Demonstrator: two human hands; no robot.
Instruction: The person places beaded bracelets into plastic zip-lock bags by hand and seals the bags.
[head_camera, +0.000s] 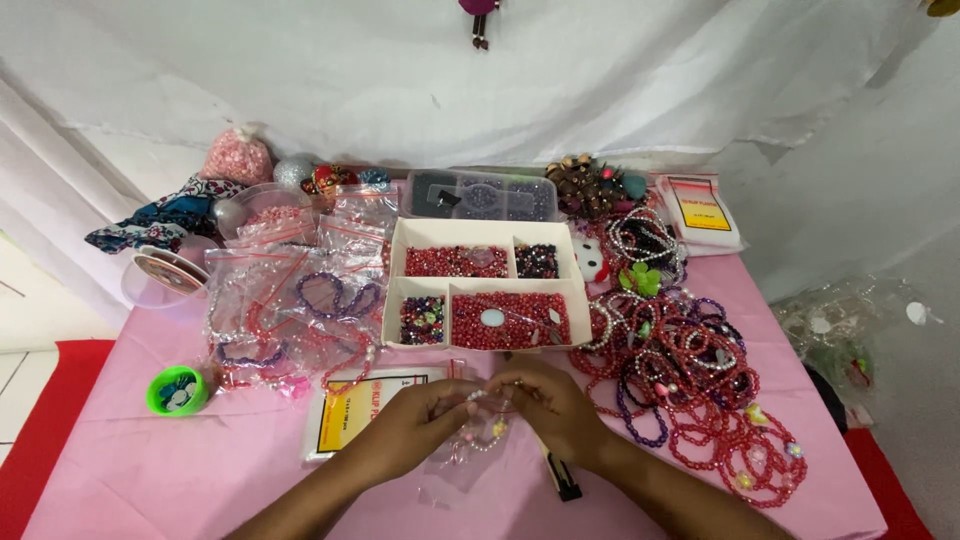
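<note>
**Both hands pinching a bead strand over a clear bag**

A short strand of small pale beads (478, 396) is running roughly left-right between the two hands, w/ its long axis across the body, just above the pink tablecloth (150, 470). The left hand (415, 425) is gripping one end btwn fingertips; the right hand (555, 405) is pinching the other end. Both are about equally near, meeting at the middle. More of the strand is hanging down into a small clear plastic bag (462, 455) lying under the hands. Both forearms are coming in from the bottom edge, angling inward, wrists low, fingers curled.

Just beyond the hands, a white cardboard tray w/ compartments (400, 290) is sitting full of red and mixed beads. To the right, a pile of red and purple beaded bracelets (690, 370) is spreading out. To the left, clear zip bags w/ bracelets (290, 300) are lying near a green round lid (177, 390). A black pen-like item (563, 480) is lying beside the right wrist.
</note>
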